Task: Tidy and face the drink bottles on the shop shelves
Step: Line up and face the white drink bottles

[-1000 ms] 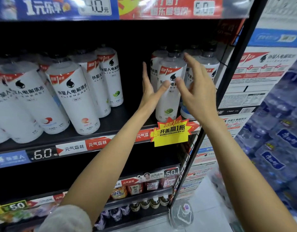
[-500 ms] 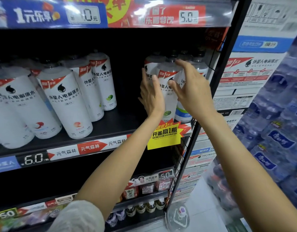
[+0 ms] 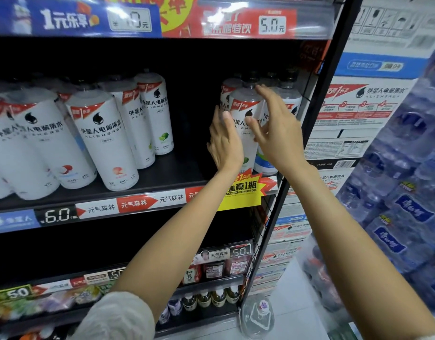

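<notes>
Several white Alienergy drink bottles stand on the middle shelf (image 3: 162, 179). The front lime bottle (image 3: 246, 107) of the right-hand group stands upright near the shelf's front edge. My left hand (image 3: 225, 143) lies flat against its left side, thumb on the label. My right hand (image 3: 276, 128) touches its right side with straight fingers, thumb on the front. Behind them are more white bottles (image 3: 288, 96), partly hidden, and one with a blue base (image 3: 265, 164). A gap separates this group from the left-hand bottles: lime (image 3: 157, 114), peach (image 3: 106, 138), lychee (image 3: 47, 146).
A yellow promo tag (image 3: 247, 192) hangs off the shelf edge below my hands. The rack's black upright (image 3: 309, 114) stands just right of the bottles. Cardboard cartons (image 3: 358, 123) and shrink-wrapped water packs (image 3: 407, 200) fill the right. A large water bottle (image 3: 258, 315) sits on the floor.
Both hands have closed in from a spread pose to lie against the sides of the front right bottle. The view has shifted slightly.
</notes>
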Motion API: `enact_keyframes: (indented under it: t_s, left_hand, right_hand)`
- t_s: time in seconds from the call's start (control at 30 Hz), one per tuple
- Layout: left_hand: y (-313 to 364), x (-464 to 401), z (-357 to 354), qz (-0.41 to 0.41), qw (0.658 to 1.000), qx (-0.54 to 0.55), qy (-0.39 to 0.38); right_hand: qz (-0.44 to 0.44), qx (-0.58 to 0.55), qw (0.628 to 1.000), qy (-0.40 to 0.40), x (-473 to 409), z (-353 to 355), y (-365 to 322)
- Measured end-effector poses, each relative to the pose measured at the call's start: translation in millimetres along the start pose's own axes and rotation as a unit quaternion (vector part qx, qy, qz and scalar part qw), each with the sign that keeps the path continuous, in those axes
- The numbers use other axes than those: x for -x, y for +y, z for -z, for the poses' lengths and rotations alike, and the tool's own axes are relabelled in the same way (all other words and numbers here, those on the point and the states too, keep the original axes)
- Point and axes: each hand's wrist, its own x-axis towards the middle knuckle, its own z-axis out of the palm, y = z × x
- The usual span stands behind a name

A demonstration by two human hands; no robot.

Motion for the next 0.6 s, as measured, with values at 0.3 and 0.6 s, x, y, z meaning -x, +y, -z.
enact_keyframes:
  t_s: [0.3, 0.6]
  left_hand:
    - [0.0, -3.2, 7.3, 0.035, 0.997, 0.006, -0.070]
    - [-4.9, 45.3, 122.2, -0.161, 0.984, -0.069, 0.006]
  right_hand:
    - [0.008, 0.013, 1.000, 0.010, 0.0, -1.3, 1.9]
    - [0.092, -0.021, 0.994, 0.048, 37.1, -19.4, -26.7]
